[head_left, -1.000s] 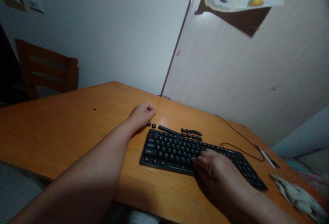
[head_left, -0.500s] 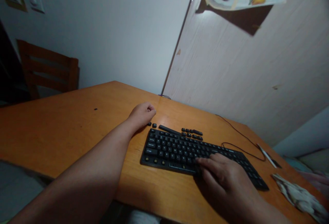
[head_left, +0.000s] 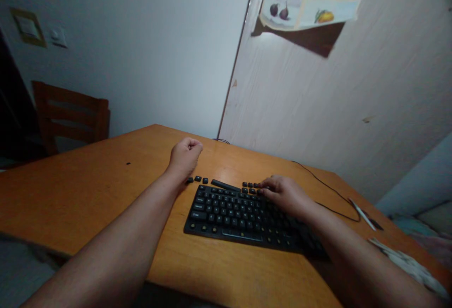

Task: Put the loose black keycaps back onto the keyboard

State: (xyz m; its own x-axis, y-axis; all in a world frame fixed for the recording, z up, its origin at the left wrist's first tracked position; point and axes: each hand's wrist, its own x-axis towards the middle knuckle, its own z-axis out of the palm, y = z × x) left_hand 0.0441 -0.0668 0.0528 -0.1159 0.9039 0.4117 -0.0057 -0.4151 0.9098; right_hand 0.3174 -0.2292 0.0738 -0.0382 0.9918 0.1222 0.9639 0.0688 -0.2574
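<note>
A black keyboard (head_left: 226, 211) lies on the wooden table, with bare sockets in its bottom row where keycaps are off. Behind it sit a loose spacebar (head_left: 226, 186) and small groups of loose keycaps (head_left: 205, 181). My right hand (head_left: 284, 196) reaches over the keyboard's right part, its fingertips pinched on a keycap (head_left: 260, 191) at the right-hand group. My left hand (head_left: 185, 158) rests curled into a loose fist on the table beyond the keyboard's left corner; whether it encloses anything is hidden. Its wrist is beside the leftmost loose keycaps.
A cable (head_left: 328, 185) curves along the table's right side near a white, thin, flat object (head_left: 363, 214). A crumpled whitish cloth (head_left: 406, 261) lies at the right edge. A small dark piece (head_left: 128, 163) is on the left. A wooden chair (head_left: 70, 115) stands beyond the table.
My right hand has moved from the keyboard's bottom row up to the loose keycaps behind it, uncovering bare sockets. My left hand stays curled in about the same place. The view has shifted slightly.
</note>
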